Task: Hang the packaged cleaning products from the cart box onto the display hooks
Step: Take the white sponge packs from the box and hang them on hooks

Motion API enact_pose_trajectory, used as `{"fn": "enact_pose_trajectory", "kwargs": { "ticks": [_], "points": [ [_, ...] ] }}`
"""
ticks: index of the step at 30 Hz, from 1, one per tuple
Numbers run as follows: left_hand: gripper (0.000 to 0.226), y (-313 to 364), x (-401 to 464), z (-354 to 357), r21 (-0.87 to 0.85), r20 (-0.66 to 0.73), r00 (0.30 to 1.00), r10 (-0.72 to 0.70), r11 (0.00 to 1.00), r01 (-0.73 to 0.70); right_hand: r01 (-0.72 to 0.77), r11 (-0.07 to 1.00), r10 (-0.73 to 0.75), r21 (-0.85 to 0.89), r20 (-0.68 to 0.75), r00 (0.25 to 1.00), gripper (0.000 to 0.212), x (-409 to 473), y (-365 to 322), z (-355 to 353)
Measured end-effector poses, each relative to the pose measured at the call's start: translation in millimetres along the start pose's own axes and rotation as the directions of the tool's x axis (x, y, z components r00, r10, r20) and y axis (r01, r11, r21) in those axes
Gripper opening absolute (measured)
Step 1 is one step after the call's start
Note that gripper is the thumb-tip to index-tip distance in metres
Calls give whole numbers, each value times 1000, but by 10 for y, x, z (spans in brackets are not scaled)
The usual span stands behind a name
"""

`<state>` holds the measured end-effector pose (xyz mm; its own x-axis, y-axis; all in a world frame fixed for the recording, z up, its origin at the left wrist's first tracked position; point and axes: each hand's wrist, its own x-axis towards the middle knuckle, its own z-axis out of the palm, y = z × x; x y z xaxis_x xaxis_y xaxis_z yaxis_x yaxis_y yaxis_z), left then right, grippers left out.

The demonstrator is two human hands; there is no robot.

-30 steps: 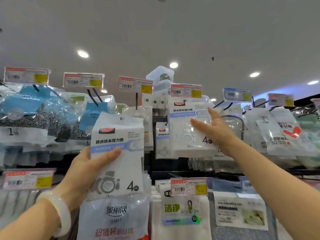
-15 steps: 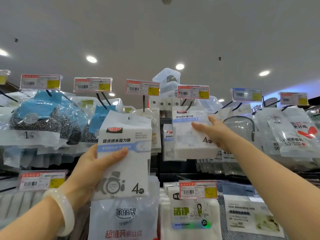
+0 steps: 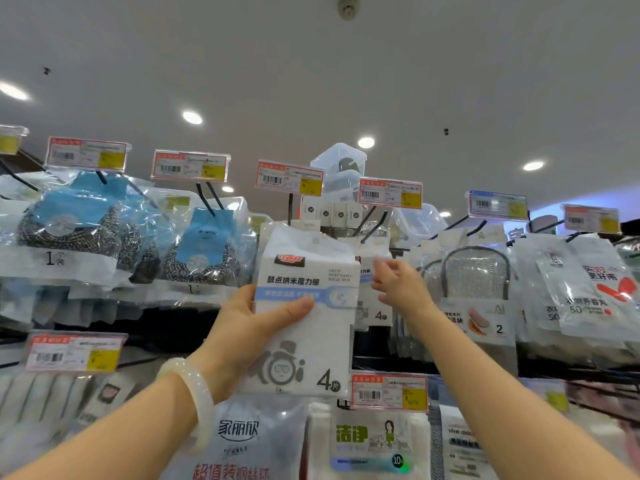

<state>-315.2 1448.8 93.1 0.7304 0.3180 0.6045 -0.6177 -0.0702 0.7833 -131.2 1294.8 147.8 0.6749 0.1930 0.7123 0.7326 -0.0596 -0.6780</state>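
- Fingers of the left hand [image 3: 242,327] are clasping a white sponge pack [image 3: 304,306], thumb lying across its blue band, wrist wearing a pale bangle [image 3: 194,400].
- Pack is being held upright in front of the upper row, its top just left of a black display hook [image 3: 374,227].
- Right hand [image 3: 398,289] is reaching with fingers spread and released, gripping nothing, beside a matching pack hanging behind [image 3: 379,306].
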Motion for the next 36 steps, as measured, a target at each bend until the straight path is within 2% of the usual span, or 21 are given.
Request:
{"fn": "enact_pose_trajectory", "kwargs": {
  "ticks": [1,3,7,10,13,15,18,19,23,30,36],
  "points": [
    [78,-27,20,54,-2,-3,1000,-1,1000,1,46,982,-49,185,12,999,38,-139,-80,-7],
    [79,-71,69,167,-4,-21,1000,0,1000,0,127,933,-156,335,60,986,40,-357,-199,-56],
    [72,-116,169,395,-36,-39,999,28,999,-30,192,935,-265,297,230,936,53,-544,-369,-228],
    [61,-110,235,527,-3,19,999,32,999,-32,156,949,-237,276,295,926,59,-517,-432,-423],
    [53,-120,305,628,107,56,998,39,993,-45,95,966,-178,241,351,919,59,-464,-452,-583],
    [59,-135,361,683,186,58,994,93,977,-103,77,971,-149,226,322,935,63,-394,-462,-642],
    [94,-139,444,756,223,73,986,152,961,-165,61,970,-127,235,276,953,71,-247,-515,-681],
    [96,-137,472,780,240,82,983,165,954,-180,59,972,-121,227,268,956,74,-199,-529,-686],
    [87,-121,584,881,322,96,976,197,921,-218,56,970,-114,235,241,964,82,-24,-529,-714],
    [77,-129,779,990,303,88,980,181,932,-199,76,947,-139,311,185,973,72,187,-450,-719],
    [80,-229,876,1020,362,34,985,170,916,-170,65,942,-128,329,173,976,83,306,-317,-720]
  ]
}}
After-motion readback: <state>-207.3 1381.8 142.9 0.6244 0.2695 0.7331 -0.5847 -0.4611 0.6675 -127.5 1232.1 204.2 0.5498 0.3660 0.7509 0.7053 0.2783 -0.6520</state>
